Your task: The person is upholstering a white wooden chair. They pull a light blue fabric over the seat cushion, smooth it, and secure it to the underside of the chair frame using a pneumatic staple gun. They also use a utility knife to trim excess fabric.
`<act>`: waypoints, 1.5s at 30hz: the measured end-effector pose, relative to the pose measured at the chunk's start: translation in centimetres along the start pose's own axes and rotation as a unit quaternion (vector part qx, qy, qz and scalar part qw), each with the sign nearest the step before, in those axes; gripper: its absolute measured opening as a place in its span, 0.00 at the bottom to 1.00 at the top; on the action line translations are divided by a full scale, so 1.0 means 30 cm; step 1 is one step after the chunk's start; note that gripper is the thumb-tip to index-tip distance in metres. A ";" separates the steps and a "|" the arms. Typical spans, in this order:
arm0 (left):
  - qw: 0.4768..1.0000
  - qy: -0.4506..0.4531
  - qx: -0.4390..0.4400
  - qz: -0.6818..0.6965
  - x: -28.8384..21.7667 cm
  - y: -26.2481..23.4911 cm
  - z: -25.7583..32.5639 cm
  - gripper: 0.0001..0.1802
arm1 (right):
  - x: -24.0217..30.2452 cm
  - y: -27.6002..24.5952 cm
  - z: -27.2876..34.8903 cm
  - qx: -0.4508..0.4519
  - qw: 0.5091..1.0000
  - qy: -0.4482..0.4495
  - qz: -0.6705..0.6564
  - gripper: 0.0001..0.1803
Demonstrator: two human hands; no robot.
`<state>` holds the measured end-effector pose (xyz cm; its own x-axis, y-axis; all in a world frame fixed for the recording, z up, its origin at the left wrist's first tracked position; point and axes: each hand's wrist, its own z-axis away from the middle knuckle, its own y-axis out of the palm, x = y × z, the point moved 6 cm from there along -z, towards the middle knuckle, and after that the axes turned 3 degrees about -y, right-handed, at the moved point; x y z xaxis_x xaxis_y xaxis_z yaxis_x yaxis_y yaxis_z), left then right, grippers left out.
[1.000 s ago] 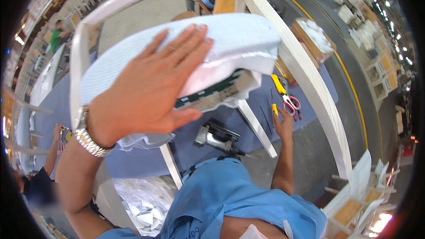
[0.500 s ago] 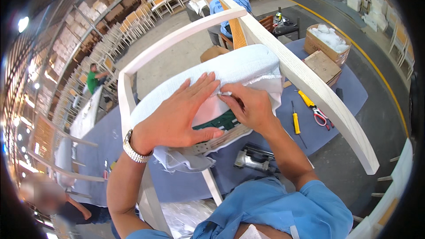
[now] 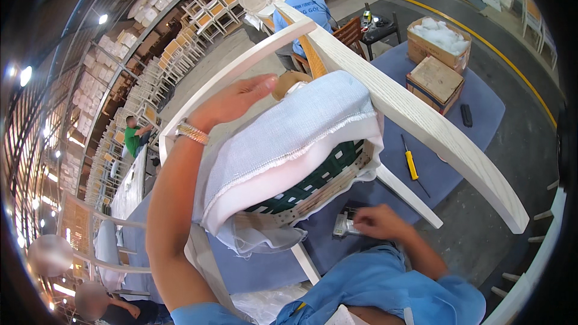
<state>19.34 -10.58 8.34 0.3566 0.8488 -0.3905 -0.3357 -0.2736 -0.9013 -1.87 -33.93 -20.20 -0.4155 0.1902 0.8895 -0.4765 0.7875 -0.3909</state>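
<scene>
A pale wooden chair frame (image 3: 421, 96) lies tipped on the table, its upholstered seat (image 3: 289, 126) facing me. Light blue-white fabric wraps the seat over white padding (image 3: 301, 156); below, dark green webbing (image 3: 313, 174) and a stapled wooden rail show. The fabric's frayed edge lies loose along the padding. At the seat's far left side, my left hand (image 3: 241, 99) is stretched out, fingers straight, holding nothing. Low on the table, my right hand (image 3: 382, 222) curls its fingers at the end of a silver-and-black staple gun (image 3: 343, 225), partly covering it.
A yellow-handled screwdriver (image 3: 411, 165) and a black object (image 3: 466, 115) lie on the blue-grey table (image 3: 481, 138). Two cardboard boxes (image 3: 436, 81) stand at the far right, one with white stuffing. A person in blue (image 3: 304, 15) sits beyond the chair; stacked chairs line the back.
My right hand has left the fabric edge and moved down to the staple gun. My left hand has lifted off the seat front and gone farther back. The chair seat has tilted slightly.
</scene>
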 end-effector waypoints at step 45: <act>0.943 -0.001 -0.166 -0.287 -0.334 0.258 0.273 0.54 | 0.388 -0.145 -0.034 -0.329 0.920 -0.213 0.002 0.40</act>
<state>6.02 -17.50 6.81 0.3939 0.9014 0.1797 0.2042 0.1048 -0.9733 -3.86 -34.55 -7.92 -0.7491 0.0569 0.6600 0.0402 0.9984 -0.0405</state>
